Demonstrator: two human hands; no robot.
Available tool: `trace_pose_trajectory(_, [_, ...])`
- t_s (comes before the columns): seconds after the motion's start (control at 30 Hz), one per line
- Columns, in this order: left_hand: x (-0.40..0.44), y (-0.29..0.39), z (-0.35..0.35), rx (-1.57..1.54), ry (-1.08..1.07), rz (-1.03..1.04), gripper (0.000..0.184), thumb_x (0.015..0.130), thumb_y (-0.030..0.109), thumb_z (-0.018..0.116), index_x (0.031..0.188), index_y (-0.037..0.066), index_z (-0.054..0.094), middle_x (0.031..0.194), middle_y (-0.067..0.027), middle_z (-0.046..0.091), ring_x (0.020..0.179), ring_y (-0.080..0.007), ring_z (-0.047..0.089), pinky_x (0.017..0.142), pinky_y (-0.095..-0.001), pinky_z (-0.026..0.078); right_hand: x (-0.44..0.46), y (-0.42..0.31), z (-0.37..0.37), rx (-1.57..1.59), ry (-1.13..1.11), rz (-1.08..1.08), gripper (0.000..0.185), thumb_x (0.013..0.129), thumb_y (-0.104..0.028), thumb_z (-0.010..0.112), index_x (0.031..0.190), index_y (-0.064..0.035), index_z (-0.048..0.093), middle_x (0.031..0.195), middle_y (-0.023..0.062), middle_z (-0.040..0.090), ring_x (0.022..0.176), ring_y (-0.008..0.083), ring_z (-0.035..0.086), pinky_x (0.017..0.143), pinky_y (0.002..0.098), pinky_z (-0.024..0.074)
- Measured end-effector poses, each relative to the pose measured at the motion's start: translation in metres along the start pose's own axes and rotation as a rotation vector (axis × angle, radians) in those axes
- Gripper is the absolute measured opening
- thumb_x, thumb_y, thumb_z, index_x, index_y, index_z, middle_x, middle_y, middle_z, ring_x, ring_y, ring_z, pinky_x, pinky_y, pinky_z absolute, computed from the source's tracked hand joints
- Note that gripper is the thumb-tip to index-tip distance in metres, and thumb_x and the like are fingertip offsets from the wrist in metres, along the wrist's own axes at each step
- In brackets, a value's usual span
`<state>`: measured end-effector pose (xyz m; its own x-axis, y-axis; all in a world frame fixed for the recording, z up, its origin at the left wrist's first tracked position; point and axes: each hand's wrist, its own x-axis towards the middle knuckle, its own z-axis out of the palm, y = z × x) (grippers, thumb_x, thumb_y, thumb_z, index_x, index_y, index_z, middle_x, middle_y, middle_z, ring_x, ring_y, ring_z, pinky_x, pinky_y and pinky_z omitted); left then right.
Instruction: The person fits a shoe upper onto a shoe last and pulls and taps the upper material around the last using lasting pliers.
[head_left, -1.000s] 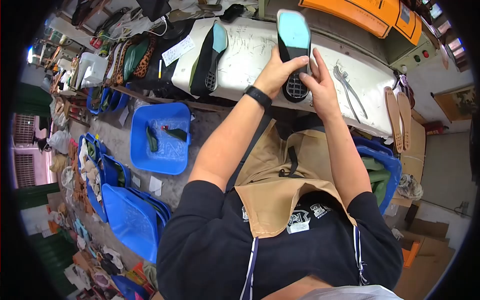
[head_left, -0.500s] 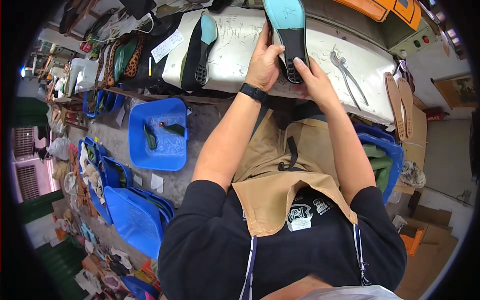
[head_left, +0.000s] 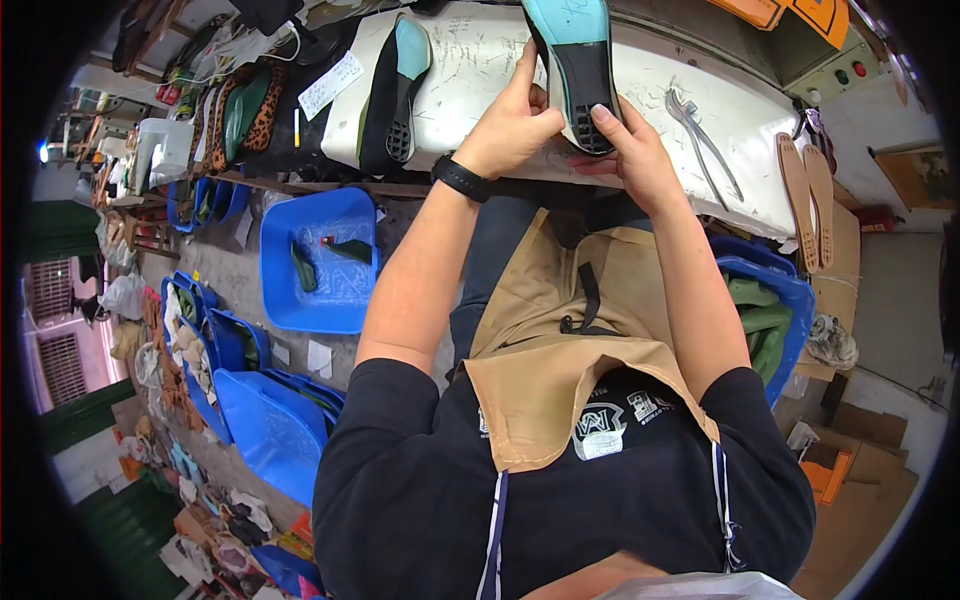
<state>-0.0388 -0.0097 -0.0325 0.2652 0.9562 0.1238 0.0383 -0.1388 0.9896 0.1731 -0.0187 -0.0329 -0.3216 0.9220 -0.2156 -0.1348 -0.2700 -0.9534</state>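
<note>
Left hand [head_left: 507,130] now farther left, fingers [head_left: 523,80] loosely apart at the shoe [head_left: 584,75]; right fingers [head_left: 617,130] tight on its heel [head_left: 585,132].

Light bright, fairly even; bench [head_left: 643,95] palest patch. Small glaring spot [head_left: 44,152] at far left; pinkish glow round window [head_left: 62,368]. Deep shadow under bench. Forearms [head_left: 415,265] evenly lit, shading gentle. Shirt [head_left: 540,520] near black, folds faint. Soft sheen inside tub [head_left: 265,415]. Shoe [head_left: 582,78] fairly crisp; clutter [head_left: 215,520] lower left soft, smeared. Fisheye distortion: edges bowed, corners lost to black.
</note>
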Motion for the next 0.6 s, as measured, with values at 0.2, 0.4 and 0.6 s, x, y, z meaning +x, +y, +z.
trace_pose_trajectory(0.2, [0.001, -0.001, -0.005, -0.118, -0.108, 0.010, 0.094, 0.095, 0.014, 0.071, 0.169, 0.010, 0.013, 0.104, -0.0184, 0.065, 0.085, -0.0220, 0.066, 0.074, -0.0276, 0.055, -0.001, 0.010, -0.008, 0.079, -0.029, -0.004, 0.062, 0.105, -0.036, 0.065, 0.155, -0.0042, 0.047, 0.136, 0.0199, 0.062, 0.109, 0.0297, 0.069, 0.083, 0.0352, 0.0639])
trace_pose_trajectory(0.4, [0.027, 0.017, 0.038, -0.005, 0.372, 0.251, 0.076, 0.101, 0.018, 0.070, 0.164, 0.010, 0.029, 0.127, -0.0213, 0.065, 0.116, -0.0271, 0.064, 0.097, -0.0399, 0.053, -0.005, 0.012, 0.003, -0.054, 0.022, -0.074, 0.063, 0.104, -0.037, 0.066, 0.155, -0.0047, 0.047, 0.134, 0.0193, 0.062, 0.110, 0.0277, 0.067, 0.083, 0.0339, 0.0635])
trace_pose_trajectory(0.6, [0.044, -0.012, 0.025, -0.467, 0.216, 0.236, 0.067, 0.099, 0.028, 0.078, 0.153, 0.016, 0.040, 0.142, -0.0157, 0.058, 0.119, -0.0251, 0.063, 0.101, -0.0378, 0.051, -0.005, 0.003, 0.014, 0.158, 0.041, 0.055, 0.065, 0.103, -0.039, 0.068, 0.155, -0.0056, 0.047, 0.126, 0.0168, 0.063, 0.106, 0.0245, 0.066, 0.075, 0.0319, 0.0633])
